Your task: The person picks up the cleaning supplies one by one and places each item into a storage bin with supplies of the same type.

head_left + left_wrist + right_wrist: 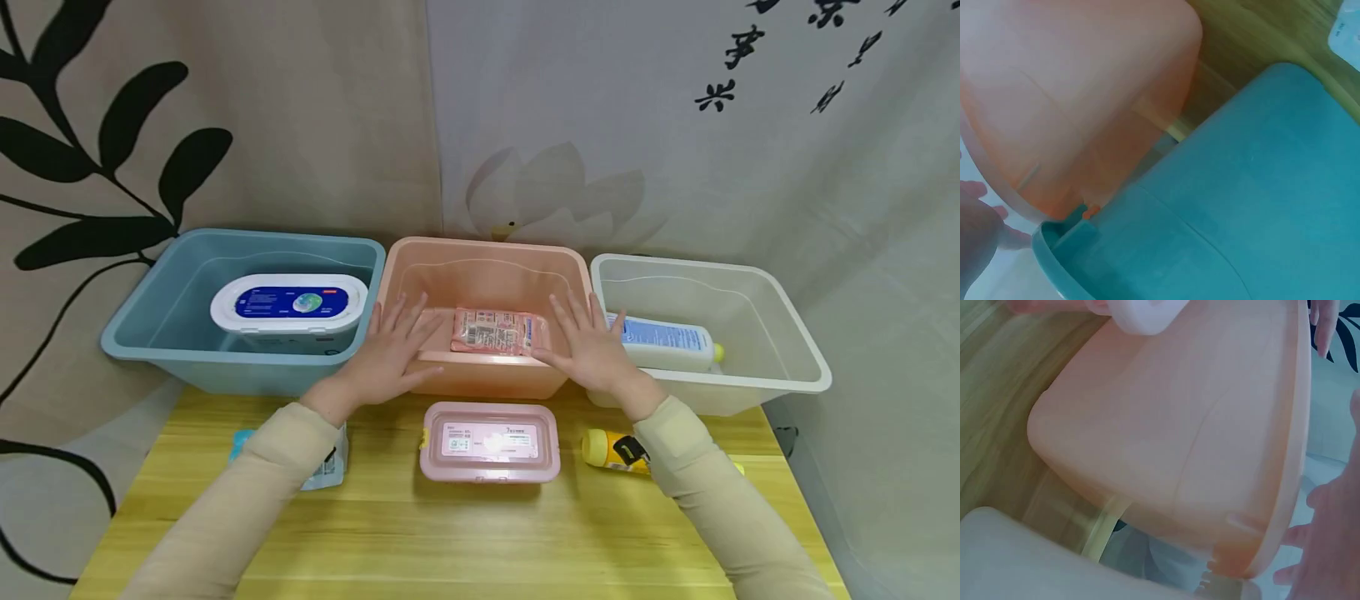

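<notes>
My left hand (386, 354) hovers palm down, fingers spread, over the left end of the peach bin (480, 382). Over that bin's right end is my right hand (588, 354), its fingers spread as well; neither holds anything. A pink printed packet (498, 332) lies inside the bin between them. In the left wrist view, the left hand (979, 231) is beside the rims of the peach and blue bins. The right wrist view has the right hand (1329, 531) near the peach rim; whether it touches is unclear. A pink lidded box (490, 442) sits in front on the table.
A blue bin (225, 371) at left holds a white lidded tub (288, 302). At right, a white bin (795, 358) contains a white bottle (667, 346) with a yellow cap. A pale blue packet (327, 468) and a yellow bottle (617, 451) lie partly behind the forearms on the wooden table (480, 550).
</notes>
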`<control>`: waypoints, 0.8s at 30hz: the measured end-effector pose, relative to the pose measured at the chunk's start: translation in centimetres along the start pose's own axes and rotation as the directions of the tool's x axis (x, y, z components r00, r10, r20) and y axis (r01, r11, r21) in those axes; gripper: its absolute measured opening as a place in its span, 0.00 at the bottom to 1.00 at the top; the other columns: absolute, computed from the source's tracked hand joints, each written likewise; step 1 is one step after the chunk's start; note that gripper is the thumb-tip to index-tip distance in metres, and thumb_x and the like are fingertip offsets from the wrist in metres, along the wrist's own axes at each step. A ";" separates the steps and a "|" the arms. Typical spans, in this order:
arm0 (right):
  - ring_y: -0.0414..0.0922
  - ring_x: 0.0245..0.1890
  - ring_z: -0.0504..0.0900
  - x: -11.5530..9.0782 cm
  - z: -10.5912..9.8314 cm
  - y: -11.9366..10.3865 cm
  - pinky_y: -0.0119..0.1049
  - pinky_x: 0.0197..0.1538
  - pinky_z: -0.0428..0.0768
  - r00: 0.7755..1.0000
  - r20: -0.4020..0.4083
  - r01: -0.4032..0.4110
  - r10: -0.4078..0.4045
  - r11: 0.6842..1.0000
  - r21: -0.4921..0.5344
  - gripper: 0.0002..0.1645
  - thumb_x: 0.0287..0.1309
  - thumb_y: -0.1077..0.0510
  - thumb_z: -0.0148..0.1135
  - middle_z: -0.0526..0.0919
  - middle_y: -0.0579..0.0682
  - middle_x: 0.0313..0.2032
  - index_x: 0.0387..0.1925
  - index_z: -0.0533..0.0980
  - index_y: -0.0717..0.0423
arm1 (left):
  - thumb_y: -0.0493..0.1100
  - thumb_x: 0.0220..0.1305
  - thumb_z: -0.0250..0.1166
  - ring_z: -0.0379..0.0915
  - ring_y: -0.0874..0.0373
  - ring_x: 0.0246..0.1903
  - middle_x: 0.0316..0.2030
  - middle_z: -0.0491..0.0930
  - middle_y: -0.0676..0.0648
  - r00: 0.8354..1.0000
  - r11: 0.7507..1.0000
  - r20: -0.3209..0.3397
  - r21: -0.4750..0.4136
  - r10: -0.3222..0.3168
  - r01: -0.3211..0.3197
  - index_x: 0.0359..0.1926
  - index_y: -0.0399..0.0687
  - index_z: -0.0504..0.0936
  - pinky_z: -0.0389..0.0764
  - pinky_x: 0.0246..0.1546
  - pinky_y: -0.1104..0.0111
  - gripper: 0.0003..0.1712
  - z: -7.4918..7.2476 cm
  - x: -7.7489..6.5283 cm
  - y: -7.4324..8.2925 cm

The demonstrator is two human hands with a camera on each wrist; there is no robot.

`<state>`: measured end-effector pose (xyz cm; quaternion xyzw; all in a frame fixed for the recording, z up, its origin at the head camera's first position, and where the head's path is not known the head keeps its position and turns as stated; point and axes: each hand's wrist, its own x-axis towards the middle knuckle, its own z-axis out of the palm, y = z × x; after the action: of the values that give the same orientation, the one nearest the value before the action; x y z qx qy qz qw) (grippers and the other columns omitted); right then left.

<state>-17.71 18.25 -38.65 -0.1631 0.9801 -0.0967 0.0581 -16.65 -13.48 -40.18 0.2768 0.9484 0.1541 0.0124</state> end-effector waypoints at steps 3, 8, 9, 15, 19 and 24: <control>0.65 0.72 0.31 -0.2 0.0 0.3 0.75 0.60 0.29 1.000 0.005 -0.009 0.009 1.000 -0.010 0.55 0.57 0.24 0.39 0.34 0.55 0.74 0.74 0.35 0.45 | 0.62 0.62 0.56 0.24 0.39 0.72 0.74 0.34 0.43 1.000 1.000 -0.015 0.010 0.018 -0.018 0.73 0.57 0.46 0.26 0.66 0.38 0.45 0.1 -0.5 -0.1; 0.66 0.71 0.32 -0.6 0.0 0.7 0.75 0.60 0.29 1.000 0.005 -0.016 0.016 1.000 -0.018 0.53 0.59 0.29 0.46 0.36 0.58 0.74 0.74 0.36 0.47 | 0.65 0.61 0.56 0.25 0.40 0.73 0.74 0.36 0.43 0.999 0.999 -0.029 0.029 0.027 -0.026 0.74 0.60 0.45 0.29 0.66 0.37 0.47 0.0 -1.6 -0.2; 0.66 0.71 0.32 -0.7 0.0 0.8 0.75 0.60 0.29 1.000 0.003 -0.017 0.017 1.000 -0.019 0.53 0.59 0.30 0.47 0.36 0.58 0.74 0.74 0.36 0.47 | 0.65 0.60 0.56 0.25 0.40 0.73 0.74 0.36 0.43 0.999 0.999 -0.032 0.029 0.030 -0.029 0.74 0.60 0.44 0.29 0.66 0.37 0.47 0.0 -1.9 -0.3; 0.67 0.71 0.33 -1.0 0.7 1.8 0.76 0.60 0.32 1.000 -0.002 -0.011 0.011 1.000 -0.029 0.53 0.58 0.28 0.45 0.39 0.59 0.74 0.74 0.37 0.47 | 0.65 0.59 0.58 0.28 0.37 0.72 0.75 0.35 0.45 0.996 0.998 -0.066 0.036 0.055 -0.053 0.74 0.61 0.45 0.34 0.64 0.34 0.48 0.4 -3.9 -1.2; 0.67 0.71 0.34 -1.2 1.2 2.4 0.75 0.61 0.33 1.000 0.008 -0.018 0.018 0.999 -0.029 0.54 0.58 0.25 0.42 0.40 0.60 0.73 0.74 0.37 0.46 | 0.65 0.58 0.58 0.34 0.34 0.71 0.73 0.42 0.40 0.992 0.997 -0.102 0.025 0.070 -0.068 0.71 0.54 0.55 0.37 0.63 0.33 0.45 0.6 -5.9 -1.8; 0.66 0.71 0.33 -1.3 1.4 2.9 0.74 0.62 0.33 1.000 0.009 -0.027 0.027 1.000 -0.013 0.53 0.58 0.26 0.42 0.38 0.59 0.74 0.74 0.38 0.46 | 0.71 0.60 0.51 0.35 0.33 0.70 0.72 0.48 0.38 0.983 0.994 -0.155 0.044 0.102 -0.096 0.71 0.54 0.57 0.36 0.63 0.33 0.45 0.9 -8.0 -2.6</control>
<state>-17.18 21.18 -40.49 -0.1505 0.9826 -0.0887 0.0627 -11.11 -19.57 -42.29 0.3107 0.9341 0.1588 -0.0750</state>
